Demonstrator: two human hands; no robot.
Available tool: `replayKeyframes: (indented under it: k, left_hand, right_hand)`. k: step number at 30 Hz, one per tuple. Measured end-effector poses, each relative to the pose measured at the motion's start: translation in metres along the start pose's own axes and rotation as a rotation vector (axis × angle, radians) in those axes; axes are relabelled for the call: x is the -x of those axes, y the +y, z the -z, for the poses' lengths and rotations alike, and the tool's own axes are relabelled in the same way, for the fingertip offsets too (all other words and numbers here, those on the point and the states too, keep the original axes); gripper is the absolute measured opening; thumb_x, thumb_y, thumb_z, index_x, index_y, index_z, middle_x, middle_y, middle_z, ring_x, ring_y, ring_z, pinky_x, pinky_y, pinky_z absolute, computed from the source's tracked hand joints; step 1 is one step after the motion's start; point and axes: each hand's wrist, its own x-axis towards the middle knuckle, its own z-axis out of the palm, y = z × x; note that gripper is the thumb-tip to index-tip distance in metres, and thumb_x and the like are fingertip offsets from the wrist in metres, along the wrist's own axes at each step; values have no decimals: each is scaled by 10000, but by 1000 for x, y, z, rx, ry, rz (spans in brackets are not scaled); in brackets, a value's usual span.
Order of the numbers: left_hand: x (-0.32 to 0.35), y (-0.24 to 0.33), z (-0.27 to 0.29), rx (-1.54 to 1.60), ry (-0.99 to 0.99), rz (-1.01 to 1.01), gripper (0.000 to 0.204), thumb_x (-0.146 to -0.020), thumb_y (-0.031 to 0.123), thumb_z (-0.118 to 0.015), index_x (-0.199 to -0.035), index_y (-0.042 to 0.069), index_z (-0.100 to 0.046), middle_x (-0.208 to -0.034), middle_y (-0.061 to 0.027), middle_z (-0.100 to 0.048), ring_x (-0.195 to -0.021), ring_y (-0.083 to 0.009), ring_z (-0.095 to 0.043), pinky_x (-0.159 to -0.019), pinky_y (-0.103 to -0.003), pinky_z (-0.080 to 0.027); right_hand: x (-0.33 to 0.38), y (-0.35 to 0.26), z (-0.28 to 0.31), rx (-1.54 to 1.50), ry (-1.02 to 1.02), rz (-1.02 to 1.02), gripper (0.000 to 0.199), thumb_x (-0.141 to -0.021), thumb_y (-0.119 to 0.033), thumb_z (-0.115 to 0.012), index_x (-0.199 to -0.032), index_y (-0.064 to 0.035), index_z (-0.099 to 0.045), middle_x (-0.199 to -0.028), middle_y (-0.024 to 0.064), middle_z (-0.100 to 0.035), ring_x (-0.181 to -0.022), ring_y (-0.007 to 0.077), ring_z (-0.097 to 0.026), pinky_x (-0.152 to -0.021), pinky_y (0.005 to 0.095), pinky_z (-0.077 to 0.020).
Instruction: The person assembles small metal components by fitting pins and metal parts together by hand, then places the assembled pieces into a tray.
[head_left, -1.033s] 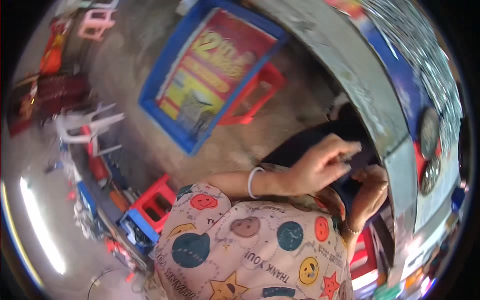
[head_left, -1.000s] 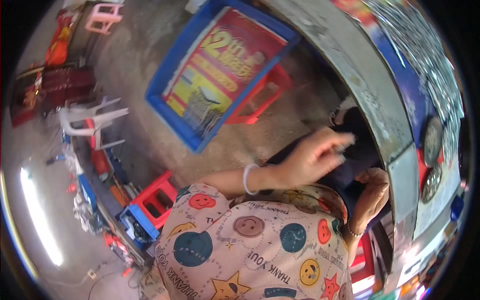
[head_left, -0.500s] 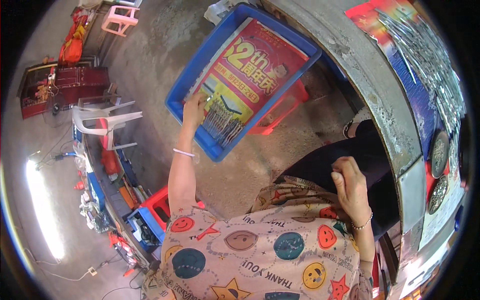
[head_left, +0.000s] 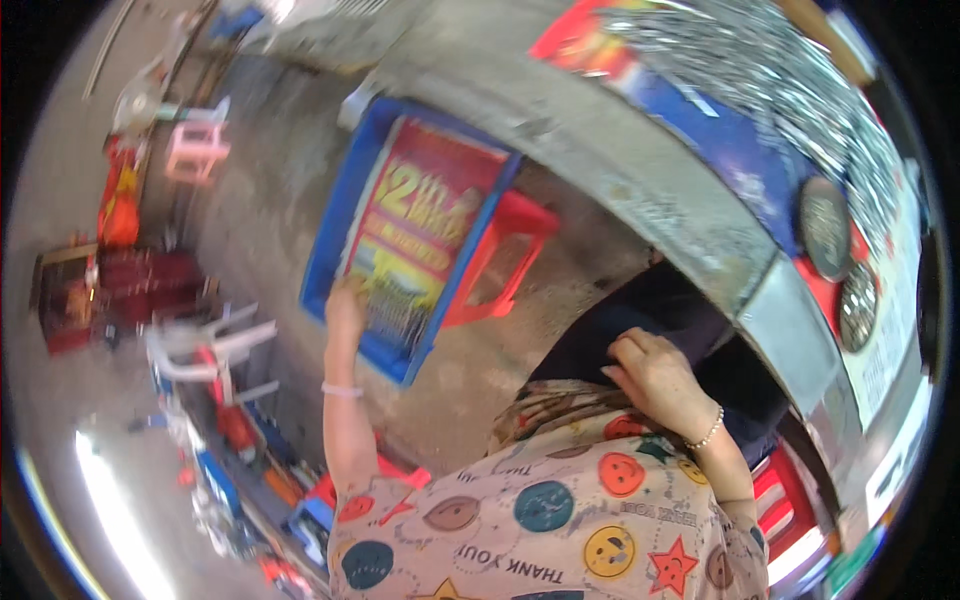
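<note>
Row of slender dark-grey pieces [head_left: 398,318]: in the near end of the tray, just right of the left hand; too blurred to count
Long axis of the row: crossways, from beside the left hand toward the right hand's side
Blue rectangular plastic tray [head_left: 335,225]: forward of the left hand and away to the left of the right; its long axis runs away from the left hand, far end leaning right
Red-and-yellow printed sheet [head_left: 440,185]: flat in the tray, mostly beyond the left hand
Left hand [head_left: 346,308]: the nearer one, over the tray's near-left side; fingertips blurred, so I cannot tell whether they pinch a piece
Right hand [head_left: 657,378]: well apart from the row, above the dark cloth trousers [head_left: 620,320]; fingers loosely bent, thumb apart, seemingly released with nothing in it
Red plastic stool [head_left: 525,215]: between the hands and farther forward, partly hidden by the tray
Grey worn-topped workbench [head_left: 640,165]: beyond the right hand, silvery metal strips [head_left: 760,70] heaped upon it
</note>
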Motion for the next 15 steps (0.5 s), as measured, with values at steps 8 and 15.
replayKeyframes:
  k: [8, 15]
  left_hand:
    - [-24, 285, 89, 425, 121, -748, 194, -821, -31, -606, -1009, 9, -631, -978, -156, -620, -914, -328, -615, -788, -376, -497]
    - [-124, 435, 51, 539, 153, -1162, 239, -798, 11, -656, -1031, 61, -638, -932, -125, -566, -820, -309, -584, -708, -380, -481]
  right_hand:
    - [44, 3, 54, -78, 278, 40, 155, -790, -102, -669, -874, -22, -567, -821, 116, -559, -727, 296, -568, -658, 377, -457]
    - [113, 21, 76, 90, 833, -178, 182, -721, 73, -646, -880, 11, -583, -819, 152, -610, -705, 299, -604, -628, 348, -494]
